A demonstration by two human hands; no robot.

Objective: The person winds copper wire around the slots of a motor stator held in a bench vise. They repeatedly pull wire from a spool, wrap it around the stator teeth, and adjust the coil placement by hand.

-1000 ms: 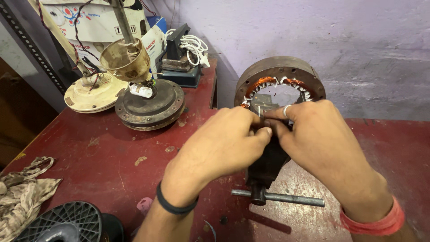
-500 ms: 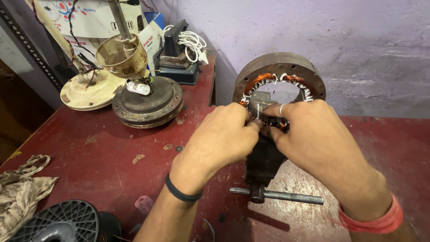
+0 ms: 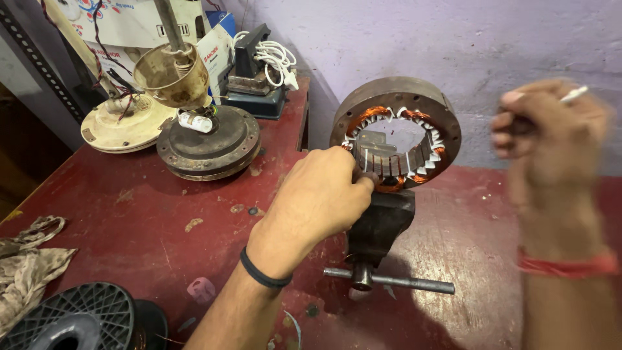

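A round motor stator (image 3: pixel 396 104) with copper windings stands upright, clamped in a dark bench vise (image 3: pixel 379 227) on a red table (image 3: pixel 129 207). My left hand (image 3: pixel 317 198) rests against the stator's lower left inner rim, fingers curled on the windings. My right hand (image 3: pixel 547 139) is raised to the right of the stator, blurred by motion, pinching a thin white strip (image 3: pixel 574 94) between its fingers.
A fan motor housing (image 3: pixel 208 141) and a cream fan cover (image 3: pixel 120 123) with a brass cup sit at the back left. A white coiled cable (image 3: pixel 275 58) lies behind them. A black spool (image 3: pixel 71 321) and a rag (image 3: pixel 29 266) lie at the front left. The vise handle (image 3: pixel 389 280) sticks out.
My right hand has pulled away from the stator, up and to the right, with a thin white strip. My left hand stays at the windings.
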